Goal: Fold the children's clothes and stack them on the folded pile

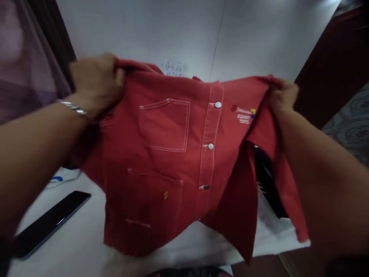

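A red button-up jacket [164, 161] with white stitching hangs spread out in front of me, its buttoned front facing my way. My left hand [99, 82], with a silver bracelet at the wrist, is closed on one shoulder of it. The other shoulder is gripped by my right hand [284, 94]. Below, one sleeve dangles at the right, and the lower hem hangs just over or against the white surface; I cannot tell if it touches. A chest pocket, small embroidered lettering and several metal buttons show on the front.
On the white-covered surface [77, 234] a dark phone [53, 221] lies at the left. Behind it is a white item with a blue mark [62, 177]. A black item with white stripes [269, 184] shows partly behind the sleeve. A pale panel [184, 34] stands behind, bearing handwriting.
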### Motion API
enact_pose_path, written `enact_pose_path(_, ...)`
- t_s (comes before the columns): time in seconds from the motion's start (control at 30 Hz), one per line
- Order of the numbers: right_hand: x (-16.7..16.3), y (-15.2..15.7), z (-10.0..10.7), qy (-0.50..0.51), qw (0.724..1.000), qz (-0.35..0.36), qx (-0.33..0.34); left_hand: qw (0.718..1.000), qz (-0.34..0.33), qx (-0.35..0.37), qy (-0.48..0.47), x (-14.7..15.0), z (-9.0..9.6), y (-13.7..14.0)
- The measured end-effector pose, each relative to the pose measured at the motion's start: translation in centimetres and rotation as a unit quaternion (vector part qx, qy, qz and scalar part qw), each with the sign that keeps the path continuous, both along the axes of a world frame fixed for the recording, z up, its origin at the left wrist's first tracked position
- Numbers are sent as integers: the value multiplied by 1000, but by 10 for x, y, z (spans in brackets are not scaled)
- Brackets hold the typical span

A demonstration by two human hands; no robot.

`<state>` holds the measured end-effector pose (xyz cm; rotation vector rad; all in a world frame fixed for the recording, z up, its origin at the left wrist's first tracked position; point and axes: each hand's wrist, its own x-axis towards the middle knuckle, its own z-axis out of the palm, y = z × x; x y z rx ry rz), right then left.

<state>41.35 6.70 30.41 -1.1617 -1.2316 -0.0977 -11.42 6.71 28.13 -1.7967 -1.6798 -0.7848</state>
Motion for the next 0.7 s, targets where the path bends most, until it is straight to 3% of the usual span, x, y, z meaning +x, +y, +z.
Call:
enact_pose_path(0.1, -55, 37, -41, 26, 996, -44, -79, 995, -8, -86, -58, 35, -33, 37)
enact_pose_path(0.2, -119, 38, -118, 0, 974, 132, -183, 980, -59, -186, -45, 56, -97, 57)
enact_pose_path(0.27, -150, 17, -187, -23, 953, 199, -227, 960, -151, -238, 3, 58, -150, 51)
enact_pose_path(0.3, -159, 2, -223, -32, 941, 226, -250, 953, -158, -258, 10, 54, -177, 42)
enact_pose_path(0.4, -153, -50, -315, -42, 879, 342, -329, 935, -192, -296, 29, 26, -247, 4)
enact_pose_path(0.43, -144, -68, -336, -26, 875, 342, -342, 934, -186, -304, 23, 14, -265, -11)
enact_pose_path(0.53, -107, -117, -368, 25, 883, 291, -368, 944, -142, -296, -46, -24, -302, -56)
enact_pose_path(0.7, -70, -179, -373, 65, 912, 139, -379, 953, -39, -265, -145, -57, -329, -109)
